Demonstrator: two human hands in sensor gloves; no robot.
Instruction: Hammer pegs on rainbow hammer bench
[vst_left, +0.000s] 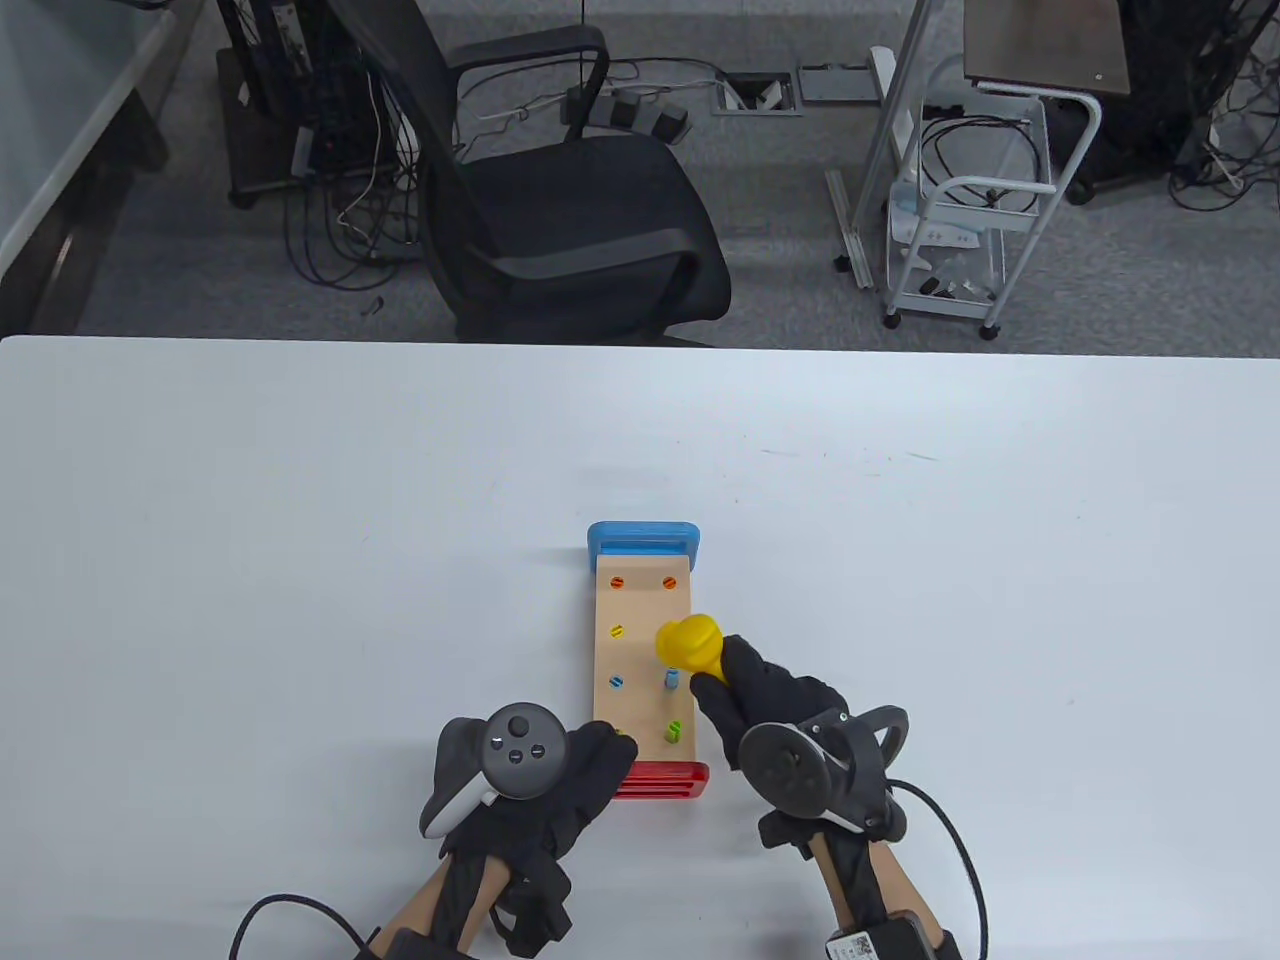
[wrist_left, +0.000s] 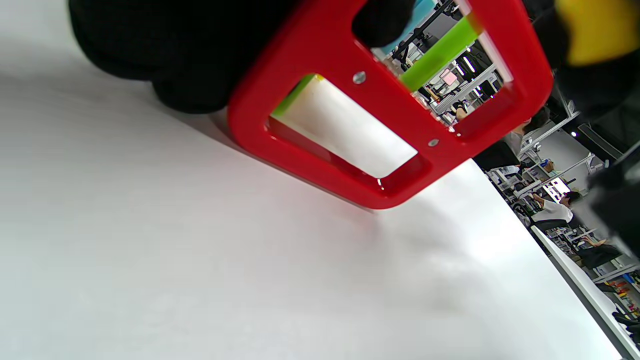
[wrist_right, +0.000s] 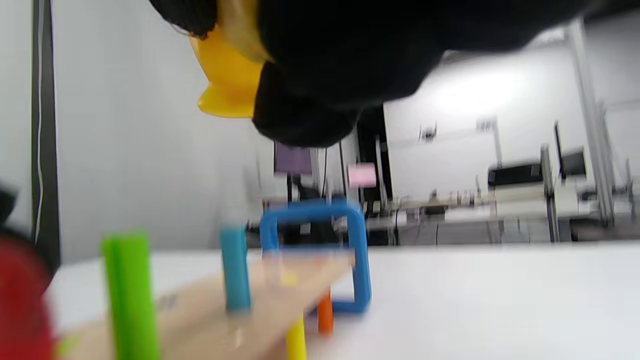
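Nearest the camera, the left hand is sitting at the near-left corner of the hammer bench, fingers curled against the red end frame and steadying it. From the left wrist view that red end frame is filling most of the shot, with gloved fingers wrapping its top-left corner.

Just to the right of the bench, the right hand is gripping the yellow hammer, fingers closed round the handle, and the head is hovering over the bench's right side about midway along. The right wrist view is pretty blurry, but the hammer is clearly up in the air above the pegs, not touching any.

On the bench itself, the green peg and the blue peg on the right row are sticking up. The other blue, yellow and two orange pegs look about flush with the wooden top.

At the far end of the bench is the blue end frame. The whole thing is resting on the white worktop, running away from the person. Beyond the worktop, a black office chair is standing on the floor.
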